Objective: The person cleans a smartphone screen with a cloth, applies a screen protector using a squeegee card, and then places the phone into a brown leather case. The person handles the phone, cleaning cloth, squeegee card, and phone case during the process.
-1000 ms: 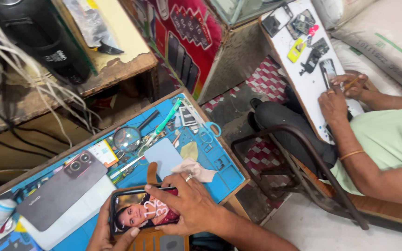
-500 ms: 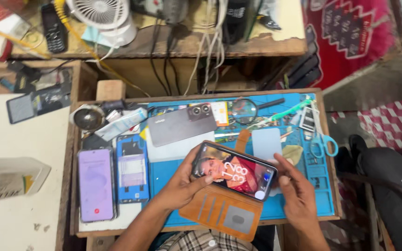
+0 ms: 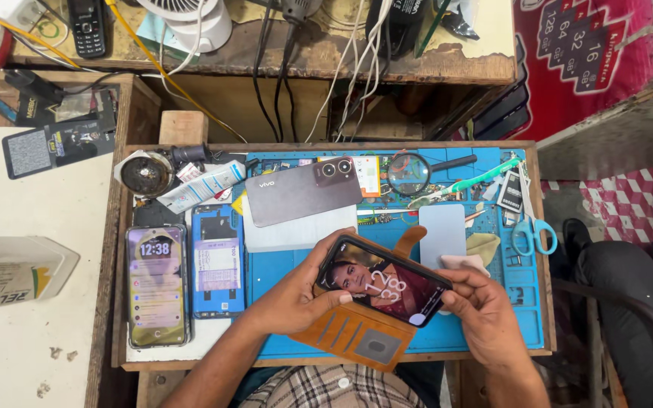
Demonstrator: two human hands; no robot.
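While half a second ago my right hand (image 3: pixel 485 317) lay lower, beside the wallet flap, I now have it pinching the lit smartphone's (image 3: pixel 382 281) right end, and my left hand (image 3: pixel 296 291) curls around its left end. I keep the phone lifted over the blue repair mat (image 3: pixel 281 272), above its tan flip case (image 3: pixel 360 336), screen up and steadier for inspection.

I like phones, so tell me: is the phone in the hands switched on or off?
On. The phone, held by the left hand and right hand, shows a lit, colourful picture on its screen.
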